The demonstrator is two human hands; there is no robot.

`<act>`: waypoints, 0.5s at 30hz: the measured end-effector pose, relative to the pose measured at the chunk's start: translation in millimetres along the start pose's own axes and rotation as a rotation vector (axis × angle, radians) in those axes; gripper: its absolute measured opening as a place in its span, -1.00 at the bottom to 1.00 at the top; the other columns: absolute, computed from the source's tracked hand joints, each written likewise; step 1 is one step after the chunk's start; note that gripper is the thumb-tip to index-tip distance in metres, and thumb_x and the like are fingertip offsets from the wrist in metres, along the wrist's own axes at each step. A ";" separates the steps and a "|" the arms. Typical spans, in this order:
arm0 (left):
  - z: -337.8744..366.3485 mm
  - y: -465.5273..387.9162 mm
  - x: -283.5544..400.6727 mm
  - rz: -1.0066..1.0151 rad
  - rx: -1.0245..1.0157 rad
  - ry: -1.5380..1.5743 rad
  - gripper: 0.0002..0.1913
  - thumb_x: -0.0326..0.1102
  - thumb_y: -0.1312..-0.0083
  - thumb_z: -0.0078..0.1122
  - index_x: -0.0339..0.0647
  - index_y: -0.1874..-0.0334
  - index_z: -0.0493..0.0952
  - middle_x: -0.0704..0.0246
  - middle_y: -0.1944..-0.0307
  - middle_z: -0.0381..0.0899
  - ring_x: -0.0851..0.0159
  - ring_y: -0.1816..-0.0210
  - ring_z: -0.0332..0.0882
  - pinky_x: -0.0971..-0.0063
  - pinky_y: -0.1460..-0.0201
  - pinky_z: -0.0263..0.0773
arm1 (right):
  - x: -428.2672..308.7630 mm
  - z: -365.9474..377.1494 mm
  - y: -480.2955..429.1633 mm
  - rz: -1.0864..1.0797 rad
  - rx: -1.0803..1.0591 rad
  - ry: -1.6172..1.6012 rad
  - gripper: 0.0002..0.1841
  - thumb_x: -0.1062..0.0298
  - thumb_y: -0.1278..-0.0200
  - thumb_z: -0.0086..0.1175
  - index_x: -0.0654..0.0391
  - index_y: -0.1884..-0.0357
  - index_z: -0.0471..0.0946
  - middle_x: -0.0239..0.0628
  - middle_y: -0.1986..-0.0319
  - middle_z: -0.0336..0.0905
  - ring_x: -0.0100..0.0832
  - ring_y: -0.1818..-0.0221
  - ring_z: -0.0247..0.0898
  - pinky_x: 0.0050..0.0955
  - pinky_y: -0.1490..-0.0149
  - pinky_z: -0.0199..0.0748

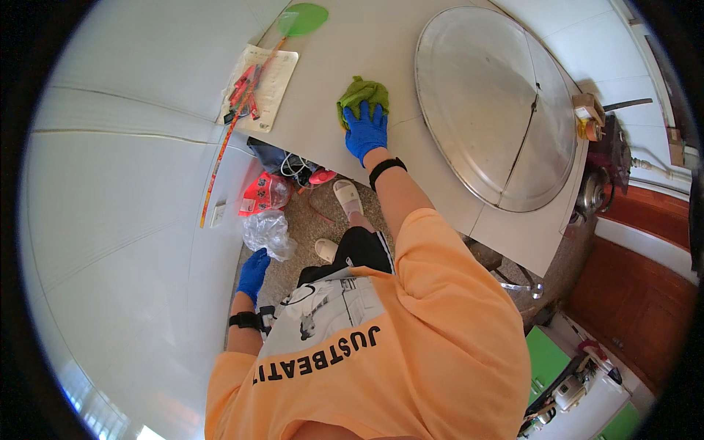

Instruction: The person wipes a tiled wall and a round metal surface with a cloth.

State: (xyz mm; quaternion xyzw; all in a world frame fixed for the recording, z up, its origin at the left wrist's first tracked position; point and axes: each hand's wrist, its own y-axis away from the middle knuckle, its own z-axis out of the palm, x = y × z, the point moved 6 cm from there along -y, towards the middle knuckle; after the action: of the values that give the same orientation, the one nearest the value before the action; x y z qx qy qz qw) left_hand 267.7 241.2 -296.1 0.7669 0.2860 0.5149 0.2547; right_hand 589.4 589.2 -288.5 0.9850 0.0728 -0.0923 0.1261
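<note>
My right hand (366, 132), in a blue glove, presses a crumpled green cloth (360, 93) on the pale tabletop (385, 44), its fingers spread over the cloth. A large round metal lid or tray (489, 110) with a dark seam across it lies on the table to the right of the cloth. My left hand (254, 275), also gloved in blue, hangs low beside the white wall, near a clear plastic bag (268, 234); nothing shows in it.
A green fly swatter (302, 20) with an orange patterned handle lies across a paper sheet (278, 82) with small red packets (245, 88). Below the table edge are a red bag (264, 192) and cables. A metal kettle (591, 192) stands beyond the table's right side.
</note>
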 end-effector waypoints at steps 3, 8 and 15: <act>9.4 -5.8 19.5 -0.028 -0.053 -0.070 -0.50 -0.23 -0.28 0.18 -0.25 -0.25 0.40 0.18 -0.10 0.53 0.28 -0.07 0.51 0.46 -0.13 0.38 | 17.8 -2.1 10.8 0.026 0.027 -0.023 -0.35 0.06 -0.21 -0.02 -0.30 -0.40 0.15 -0.15 -0.45 -0.16 0.14 -0.45 -0.29 0.22 -0.41 -0.31; 2.1 -15.9 18.5 -0.013 -0.088 -0.251 -0.47 -0.15 -0.26 0.20 -0.20 -0.25 0.40 0.15 -0.09 0.54 0.21 -0.05 0.53 0.39 -0.11 0.40 | 95.7 -3.9 98.5 0.078 0.164 -0.020 -0.34 0.10 -0.20 0.00 -0.19 -0.39 0.17 -0.08 -0.42 -0.07 0.16 -0.41 -0.16 0.25 -0.36 -0.15; -14.3 -12.5 -33.3 0.007 -0.070 -0.327 -0.46 -0.08 -0.25 0.19 -0.21 -0.22 0.43 0.11 -0.11 0.52 0.12 -0.05 0.54 0.31 -0.12 0.41 | 170.6 14.3 201.4 0.144 0.208 -0.072 -0.28 0.21 -0.13 0.06 0.02 -0.39 0.15 0.19 -0.37 -0.10 0.31 -0.39 -0.20 0.20 -0.41 -0.21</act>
State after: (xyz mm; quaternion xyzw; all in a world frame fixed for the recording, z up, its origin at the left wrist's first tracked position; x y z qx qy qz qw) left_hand 241.9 228.1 -321.3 0.8321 0.2202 0.3939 0.3224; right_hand 786.5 413.1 -289.0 0.9915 -0.0124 -0.1254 0.0322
